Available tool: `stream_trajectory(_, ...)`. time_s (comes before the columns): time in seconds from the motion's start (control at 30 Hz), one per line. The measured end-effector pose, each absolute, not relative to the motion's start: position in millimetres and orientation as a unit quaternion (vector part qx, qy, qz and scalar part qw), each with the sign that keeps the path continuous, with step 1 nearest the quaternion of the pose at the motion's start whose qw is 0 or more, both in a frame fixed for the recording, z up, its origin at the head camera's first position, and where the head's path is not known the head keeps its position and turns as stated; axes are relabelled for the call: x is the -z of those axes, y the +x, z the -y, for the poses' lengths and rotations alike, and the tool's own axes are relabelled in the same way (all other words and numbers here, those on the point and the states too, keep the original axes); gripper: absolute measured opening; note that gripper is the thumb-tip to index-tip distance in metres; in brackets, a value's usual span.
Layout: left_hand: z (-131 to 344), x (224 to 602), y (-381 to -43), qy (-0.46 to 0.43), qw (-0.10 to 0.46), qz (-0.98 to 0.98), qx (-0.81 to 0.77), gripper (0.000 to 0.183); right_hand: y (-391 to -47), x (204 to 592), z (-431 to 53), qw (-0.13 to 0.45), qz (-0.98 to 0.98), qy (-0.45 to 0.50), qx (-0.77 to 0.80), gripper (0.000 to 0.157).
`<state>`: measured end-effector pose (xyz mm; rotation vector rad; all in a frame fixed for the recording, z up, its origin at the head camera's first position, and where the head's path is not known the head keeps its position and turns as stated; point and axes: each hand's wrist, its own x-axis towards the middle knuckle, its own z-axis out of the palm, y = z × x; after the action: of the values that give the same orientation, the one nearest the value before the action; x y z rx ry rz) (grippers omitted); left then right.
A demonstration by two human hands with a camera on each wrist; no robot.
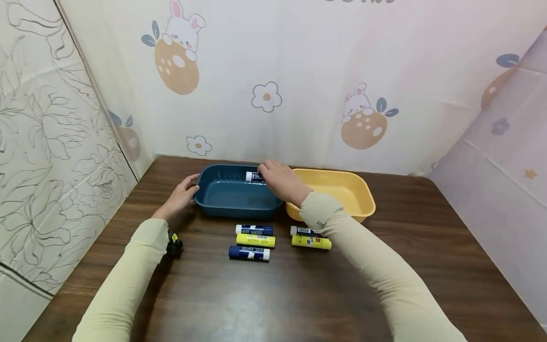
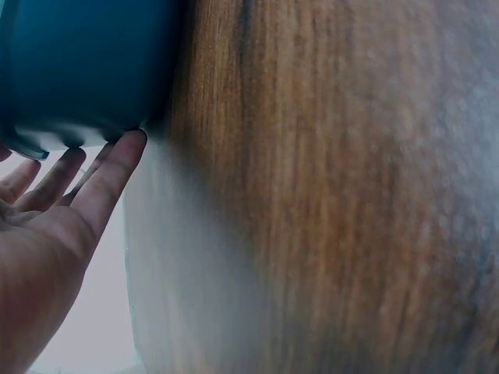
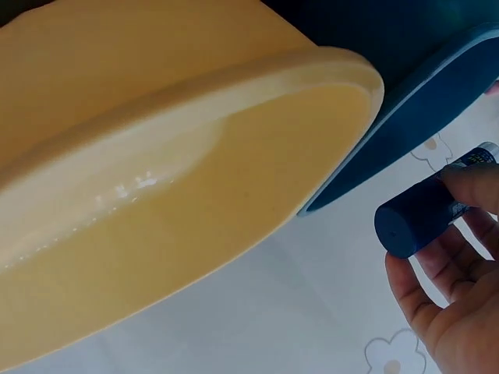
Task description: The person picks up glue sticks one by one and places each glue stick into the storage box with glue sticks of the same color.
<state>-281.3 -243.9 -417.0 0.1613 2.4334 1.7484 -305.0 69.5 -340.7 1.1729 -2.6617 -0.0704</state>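
Pale sleeves point(image 1: 373, 266) come in closest, and the left hand point(image 1: 179, 195) isn't clenched, just fingers resting against the end of the blue tray point(image 1: 239, 212), probably to stop it sliding, while the right hand point(image 1: 285, 183) pinches a dark blue glue stick point(image 1: 254, 177) over that tray's far right part, white end poking out. Yellow tray point(image 1: 366, 202) sits snug beside it, and on the worktop point(image 1: 192, 294) three sticks point(image 1: 255, 240) plus two more point(image 1: 311, 242) lie sideways out front, handy to reach I guess.
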Motion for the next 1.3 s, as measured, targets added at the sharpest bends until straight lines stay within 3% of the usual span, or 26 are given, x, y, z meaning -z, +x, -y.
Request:
stream_trajectory(0.37,242.8,413.4,-279.7,0.046,0.071,-0.806,-0.586,0.052,-318.6,359.2,-48.8,0.088,0.92,0.379,0.053,0.02)
stream_trajectory(0.8,241.8,416.5,-281.8,0.038,0.068,-0.808,-0.583,0.051,-333.1,386.2,-39.1,0.011,0.939,0.334,0.083,0.029)
stream_trajectory(1.3,239.8,417.4,-280.4,0.037,0.063,-0.8,-0.596,0.051,-334.3,403.4,-38.3,0.013,0.943,0.32,0.094,0.028)
